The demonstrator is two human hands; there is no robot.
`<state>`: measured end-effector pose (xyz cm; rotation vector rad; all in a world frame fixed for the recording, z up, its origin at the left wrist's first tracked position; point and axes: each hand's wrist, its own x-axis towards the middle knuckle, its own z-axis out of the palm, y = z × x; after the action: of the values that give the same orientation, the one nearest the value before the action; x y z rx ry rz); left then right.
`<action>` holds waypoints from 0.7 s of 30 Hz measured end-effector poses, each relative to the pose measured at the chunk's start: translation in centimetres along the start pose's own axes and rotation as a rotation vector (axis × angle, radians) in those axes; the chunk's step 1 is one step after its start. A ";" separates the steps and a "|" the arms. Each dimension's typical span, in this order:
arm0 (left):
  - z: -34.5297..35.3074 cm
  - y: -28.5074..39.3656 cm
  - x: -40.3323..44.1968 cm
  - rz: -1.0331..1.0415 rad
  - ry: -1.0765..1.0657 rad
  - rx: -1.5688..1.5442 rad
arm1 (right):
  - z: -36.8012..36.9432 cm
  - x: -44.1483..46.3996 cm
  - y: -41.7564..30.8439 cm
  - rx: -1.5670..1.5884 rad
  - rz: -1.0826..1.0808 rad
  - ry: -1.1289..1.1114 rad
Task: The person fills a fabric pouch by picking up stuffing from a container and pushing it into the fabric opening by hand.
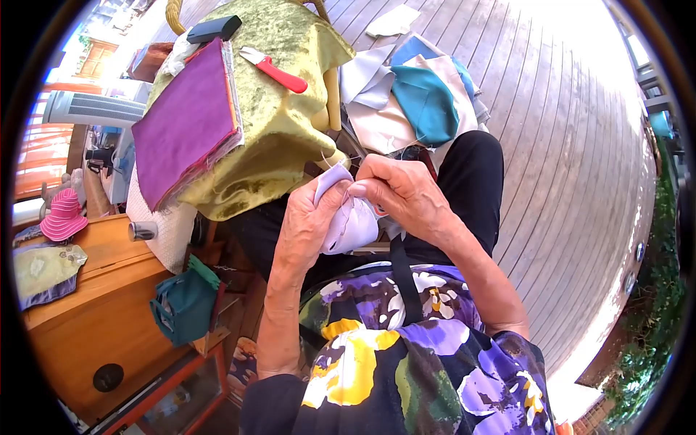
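Observation:
Over my lap, my left hand (pixel 307 221) is closed on a piece of lavender fabric (pixel 351 226), its thumb pressing on the cloth. The fabric is folded and bunched, with dark stitch-like marks and loose threads on it. My right hand (pixel 409 194) meets it from the right, thumb and forefinger pinched together at the fabric's upper edge. What is between those fingertips is too small to make out. Just below the right fingers shows a small orange-red thing, mostly hidden.
Ahead, a green velvet cloth (pixel 283 116) covers a surface holding purple fabric (pixel 185 123), red-handled pliers (pixel 279 72) and a dark case (pixel 214 29). Teal fabric (pixel 426 105) tops a pile to the right. A wooden cabinet (pixel 109 312) stands left; decking (pixel 558 167) spreads right.

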<state>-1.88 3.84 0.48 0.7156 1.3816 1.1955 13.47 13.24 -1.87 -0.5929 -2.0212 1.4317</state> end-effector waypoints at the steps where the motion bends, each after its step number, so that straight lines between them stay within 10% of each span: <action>1: -0.1 0.0 0.0 -0.006 -0.008 -0.007 | -0.1 0.0 0.4 0.000 0.002 0.000; 5: -0.4 0.0 -0.2 -0.021 0.002 -0.044 | -2.6 0.6 3.3 1.033 0.110 0.414; 14: 0.5 -0.4 0.2 -0.054 -0.018 -0.091 | 0.7 -0.5 1.2 0.222 0.069 -0.001; 21: -0.7 -1.1 0.0 -0.114 -0.056 -0.147 | -2.4 -0.4 2.6 1.006 0.180 0.365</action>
<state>-2.29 3.28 -0.65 0.5556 1.2566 1.1650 15.42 15.46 -3.81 -0.5169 -0.7997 2.0089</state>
